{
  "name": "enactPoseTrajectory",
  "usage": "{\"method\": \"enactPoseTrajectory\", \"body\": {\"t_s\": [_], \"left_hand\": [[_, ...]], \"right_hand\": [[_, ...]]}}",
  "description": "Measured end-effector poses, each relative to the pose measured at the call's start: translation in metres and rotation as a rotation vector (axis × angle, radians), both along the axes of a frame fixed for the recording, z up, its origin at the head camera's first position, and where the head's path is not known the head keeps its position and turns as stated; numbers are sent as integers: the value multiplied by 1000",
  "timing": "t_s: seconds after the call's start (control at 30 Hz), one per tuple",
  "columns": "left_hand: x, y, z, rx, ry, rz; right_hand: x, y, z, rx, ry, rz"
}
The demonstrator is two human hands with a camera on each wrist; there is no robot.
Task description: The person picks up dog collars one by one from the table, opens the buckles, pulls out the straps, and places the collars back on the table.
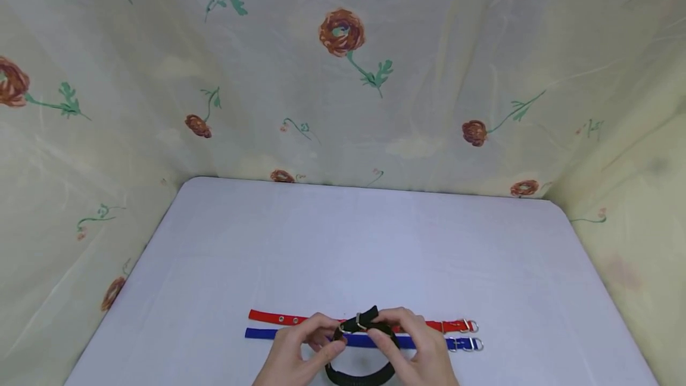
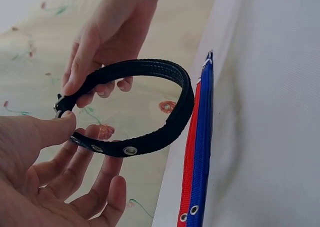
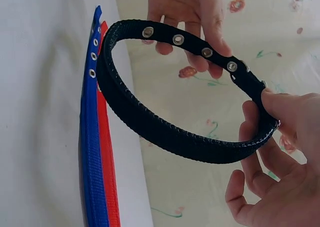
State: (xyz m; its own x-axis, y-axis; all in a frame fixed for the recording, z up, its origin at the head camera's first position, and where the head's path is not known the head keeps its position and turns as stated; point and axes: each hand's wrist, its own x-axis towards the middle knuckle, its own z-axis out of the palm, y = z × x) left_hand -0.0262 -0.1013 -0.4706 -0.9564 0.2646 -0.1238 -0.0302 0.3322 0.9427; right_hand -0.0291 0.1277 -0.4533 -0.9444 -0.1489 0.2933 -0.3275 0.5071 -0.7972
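A black collar (image 1: 360, 379), bent round into a loop, is held up near the table's front edge between both hands. My left hand (image 1: 304, 349) pinches its strap beside the metal eyelets (image 3: 178, 39), thumb against fingers. On the other side my right hand (image 1: 420, 347) grips the loop next to the buckle (image 1: 360, 321), from which the black strap end (image 1: 368, 314) sticks out. The left wrist view shows the collar (image 2: 182, 107) as a wide ring, its buckle partly hidden by the fingers.
Behind the hands a red collar (image 1: 268, 316) and a blue collar (image 1: 260, 333) lie flat side by side on the white table (image 1: 343, 243), metal rings to the right. A flowered cloth (image 1: 418, 76) hangs round the table's back and sides.
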Motion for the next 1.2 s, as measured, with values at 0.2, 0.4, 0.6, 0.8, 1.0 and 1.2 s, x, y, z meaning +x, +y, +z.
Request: {"method": "enactPoseTrajectory", "body": {"t_s": [0.2,0.4,0.6,0.8,1.0,1.2], "left_hand": [[0,-2,-1,9,-37,13],[0,-4,-3,14,-56,-4],[-1,-2,-4,26,-104,-7],[-2,0,-4,32,-84,-11],[-2,-2,-3,45,-97,-13],[-3,-4,-3,28,-104,-8]], "right_hand": [[-1,1,1,-21,-15,-37],[-2,-2,2,-56,-76,-86],[0,-6,2,-83,-127,-55],[0,-10,0,-66,-216,5],[1,-11,-1,-62,-219,-21],[-2,-7,1,-34,-212,-107]]}}
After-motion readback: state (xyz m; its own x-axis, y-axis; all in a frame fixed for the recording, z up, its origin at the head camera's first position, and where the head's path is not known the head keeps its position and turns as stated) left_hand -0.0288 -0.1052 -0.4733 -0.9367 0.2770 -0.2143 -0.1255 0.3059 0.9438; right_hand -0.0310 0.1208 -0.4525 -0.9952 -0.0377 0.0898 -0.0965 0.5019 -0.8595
